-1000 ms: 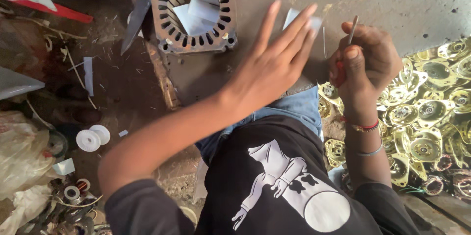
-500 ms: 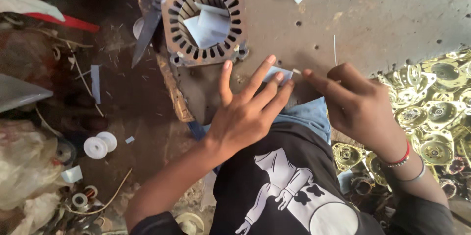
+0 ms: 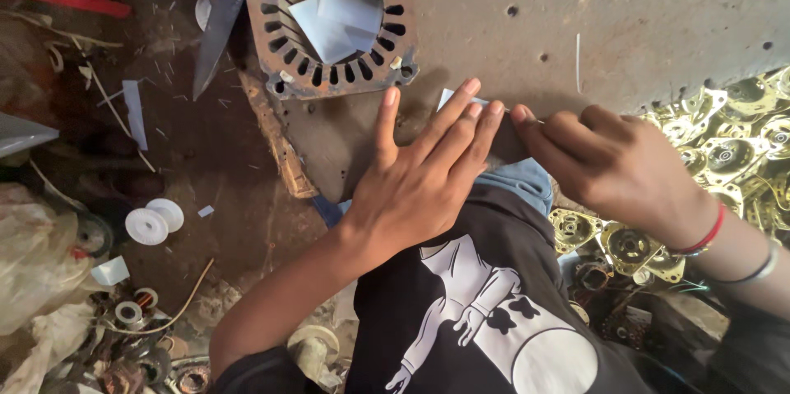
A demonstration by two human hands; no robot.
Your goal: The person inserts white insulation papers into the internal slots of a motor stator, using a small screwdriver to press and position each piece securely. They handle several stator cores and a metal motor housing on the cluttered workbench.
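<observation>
**Grey board, rusty ring, a slip of pale paper under two hands**

Grey and pitted, the surface (image 3: 642, 24) fills the upper right of the view, a flat worn board with small holes in it. To its right and below lies a heap of brassy metal parts (image 3: 741, 164), shiny round pieces piled close together. At the board's top left corner sits a rusty slotted metal ring (image 3: 333, 24), square outside and round inside, with white paper pieces (image 3: 337, 11) tucked in its middle. Just left of the ring lies a dark blade (image 3: 216, 32), pointing down over the dirt floor (image 3: 206, 164).

The left hand (image 3: 420, 172) lies flat and spread on the board's near edge, fingers wide and straight, its fingertips pressing on a small pale paper strip (image 3: 457, 99) just below the ring. The right hand (image 3: 609, 164) is closed narrow, thumb and forefinger pinched together right beside the left fingertips, at the edge of the same strip; what it pinches is too small to tell, perhaps a thin sliver. A red band and a metal bangle sit on that wrist.

Lower left on the floor rest two white plastic spools (image 3: 154, 221), near crumpled plastic bags (image 3: 37, 279) and loose wire.
</observation>
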